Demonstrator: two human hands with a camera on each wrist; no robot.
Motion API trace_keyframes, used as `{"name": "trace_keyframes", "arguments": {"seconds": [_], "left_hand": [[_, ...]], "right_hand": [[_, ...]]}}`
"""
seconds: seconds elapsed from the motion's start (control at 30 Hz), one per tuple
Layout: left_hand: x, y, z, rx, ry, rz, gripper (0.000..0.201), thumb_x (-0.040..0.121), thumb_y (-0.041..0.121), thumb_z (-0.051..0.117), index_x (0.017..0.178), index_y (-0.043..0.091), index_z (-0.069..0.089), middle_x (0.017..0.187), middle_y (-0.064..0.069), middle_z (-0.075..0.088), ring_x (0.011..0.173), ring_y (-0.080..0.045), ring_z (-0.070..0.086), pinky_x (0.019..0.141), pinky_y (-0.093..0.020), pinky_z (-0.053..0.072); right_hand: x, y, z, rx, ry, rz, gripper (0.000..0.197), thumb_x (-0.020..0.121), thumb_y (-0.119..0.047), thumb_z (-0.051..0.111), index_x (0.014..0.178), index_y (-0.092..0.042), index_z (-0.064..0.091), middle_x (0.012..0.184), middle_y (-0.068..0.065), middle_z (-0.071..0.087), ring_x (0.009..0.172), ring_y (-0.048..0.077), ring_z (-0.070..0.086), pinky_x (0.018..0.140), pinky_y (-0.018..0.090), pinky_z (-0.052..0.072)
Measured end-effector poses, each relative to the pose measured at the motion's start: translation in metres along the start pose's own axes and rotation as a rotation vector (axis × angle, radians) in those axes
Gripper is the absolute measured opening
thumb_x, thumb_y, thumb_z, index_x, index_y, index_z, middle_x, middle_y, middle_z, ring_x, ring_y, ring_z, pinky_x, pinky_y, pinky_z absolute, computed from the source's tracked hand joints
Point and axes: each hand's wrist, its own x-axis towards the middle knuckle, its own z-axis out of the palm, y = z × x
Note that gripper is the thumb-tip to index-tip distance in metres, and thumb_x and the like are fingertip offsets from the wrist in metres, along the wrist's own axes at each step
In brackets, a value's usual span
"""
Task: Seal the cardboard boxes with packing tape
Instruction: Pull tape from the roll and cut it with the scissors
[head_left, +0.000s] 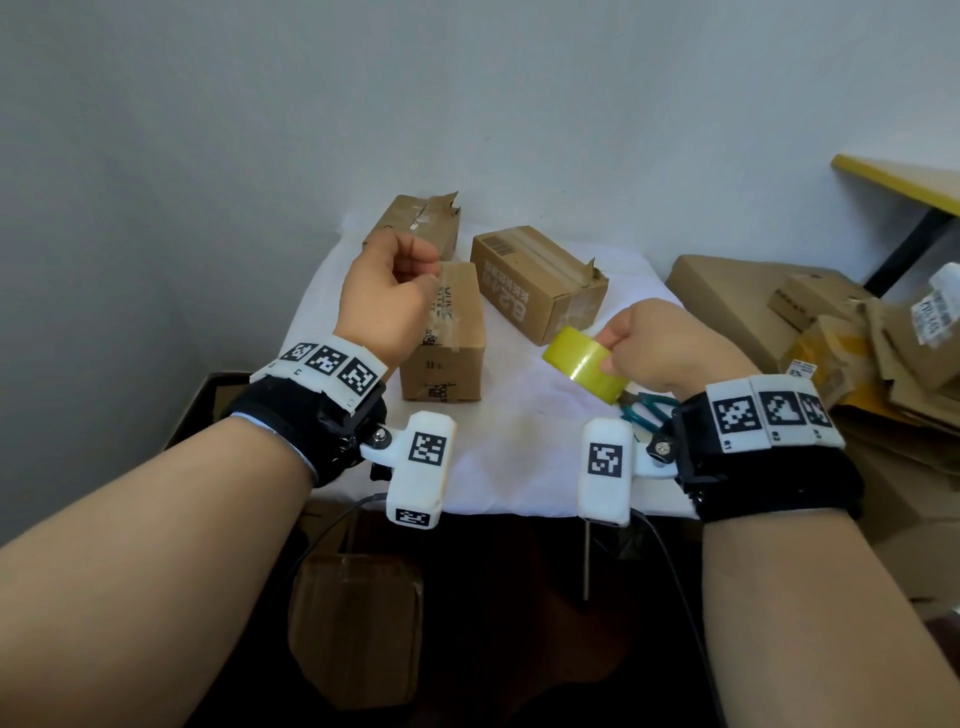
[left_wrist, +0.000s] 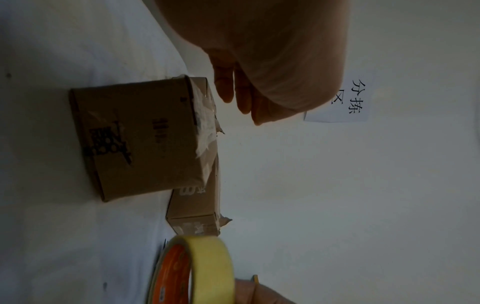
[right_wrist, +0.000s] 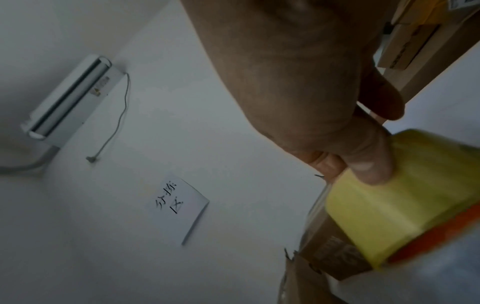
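Observation:
Three cardboard boxes stand on the white-covered table: a near one with old tape on top, one with a torn flap behind it, and one to the right. My right hand grips a yellow roll of packing tape, thumb on its outer face, above the table right of the near box. My left hand hovers over the near box's far end, its fingers loosely curled with nothing seen in them.
Teal-handled scissors lie on the table under my right wrist. A heap of flattened cardboard and boxes fills the right side, below a yellow-edged table. A paper bag stands on the floor in front. A paper sign hangs on the wall.

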Motion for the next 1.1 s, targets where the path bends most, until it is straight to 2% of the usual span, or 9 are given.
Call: {"name": "trace_keyframes", "arguments": {"seconds": [0.13, 0.27, 0.37, 0.43, 0.5, 0.57, 0.67, 0.83, 1.1], "left_hand": [[-0.002, 0.004, 0.005, -0.026, -0.074, 0.031, 0.025, 0.089, -0.006, 0.055, 0.100, 0.015, 0.060, 0.094, -0.001, 0.063, 0.084, -0.007, 0.060, 0.075, -0.017, 0.051], [-0.005, 0.006, 0.012, -0.038, -0.154, 0.027, 0.022, 0.092, -0.003, 0.059, 0.106, 0.013, 0.062, 0.094, -0.001, 0.064, 0.077, -0.002, 0.059, 0.066, -0.012, 0.045], [-0.008, 0.008, 0.016, -0.020, -0.208, 0.028, 0.019, 0.094, 0.004, 0.061, 0.111, 0.013, 0.064, 0.096, -0.003, 0.065, 0.076, -0.006, 0.057, 0.065, -0.013, 0.045], [-0.010, 0.008, 0.017, -0.025, -0.257, 0.020, 0.021, 0.095, 0.006, 0.062, 0.115, 0.012, 0.063, 0.099, -0.011, 0.066, 0.079, -0.010, 0.057, 0.063, -0.015, 0.046], [-0.011, 0.009, 0.018, -0.028, -0.318, 0.004, 0.024, 0.094, 0.008, 0.064, 0.118, 0.010, 0.062, 0.107, -0.022, 0.067, 0.082, -0.014, 0.058, 0.062, -0.015, 0.046], [-0.012, 0.009, 0.019, -0.035, -0.373, -0.015, 0.027, 0.093, 0.008, 0.067, 0.120, 0.007, 0.061, 0.104, -0.025, 0.068, 0.084, -0.017, 0.060, 0.060, -0.014, 0.046], [-0.015, 0.010, 0.022, -0.074, -0.425, -0.037, 0.026, 0.091, 0.006, 0.068, 0.116, 0.004, 0.061, 0.087, -0.012, 0.068, 0.087, -0.020, 0.063, 0.062, -0.015, 0.047], [-0.019, 0.013, 0.026, -0.126, -0.489, -0.029, 0.028, 0.081, -0.005, 0.075, 0.106, 0.001, 0.062, 0.081, -0.005, 0.067, 0.071, -0.007, 0.064, 0.071, -0.018, 0.052], [-0.019, 0.011, 0.029, -0.121, -0.498, -0.021, 0.029, 0.078, -0.013, 0.074, 0.081, 0.011, 0.058, 0.065, 0.009, 0.062, 0.060, -0.002, 0.060, 0.064, -0.017, 0.051]], "right_hand": [[-0.004, -0.006, -0.003, 0.353, 0.037, -0.040, 0.017, 0.092, -0.007, 0.071, 0.096, -0.023, 0.072, 0.097, 0.001, 0.071, 0.089, 0.014, 0.063, 0.078, 0.027, 0.048], [-0.009, -0.017, -0.004, 0.581, 0.046, -0.059, 0.020, 0.095, -0.011, 0.069, 0.114, -0.015, 0.071, 0.110, 0.003, 0.070, 0.099, 0.015, 0.063, 0.083, 0.026, 0.048], [-0.011, -0.022, -0.002, 0.697, 0.058, -0.067, 0.009, 0.098, -0.012, 0.066, 0.095, -0.020, 0.067, 0.097, -0.002, 0.068, 0.084, 0.010, 0.060, 0.070, 0.021, 0.049], [-0.012, -0.025, -0.001, 0.769, 0.074, -0.066, 0.017, 0.098, -0.015, 0.068, 0.086, -0.025, 0.061, 0.091, -0.004, 0.066, 0.081, 0.010, 0.060, 0.068, 0.021, 0.048], [-0.010, -0.028, 0.000, 0.825, 0.099, -0.061, 0.013, 0.097, -0.018, 0.069, 0.087, -0.024, 0.063, 0.088, -0.004, 0.067, 0.076, 0.009, 0.060, 0.066, 0.023, 0.046], [-0.009, -0.030, 0.001, 0.861, 0.108, -0.048, 0.005, 0.096, -0.021, 0.071, 0.092, -0.021, 0.067, 0.085, -0.003, 0.068, 0.071, 0.009, 0.058, 0.064, 0.025, 0.045], [-0.006, -0.033, 0.003, 0.922, 0.107, -0.049, 0.005, 0.094, -0.022, 0.071, 0.093, -0.017, 0.068, 0.079, -0.002, 0.066, 0.064, 0.011, 0.055, 0.057, 0.026, 0.042], [-0.005, -0.038, 0.006, 1.025, 0.098, -0.055, 0.013, 0.095, -0.024, 0.071, 0.091, -0.012, 0.065, 0.071, 0.001, 0.064, 0.053, 0.011, 0.055, 0.046, 0.022, 0.042], [-0.005, -0.042, 0.012, 1.038, 0.059, -0.074, 0.026, 0.098, -0.036, 0.066, 0.097, -0.010, 0.066, 0.095, 0.012, 0.072, 0.071, 0.017, 0.064, 0.050, 0.022, 0.046]]}}
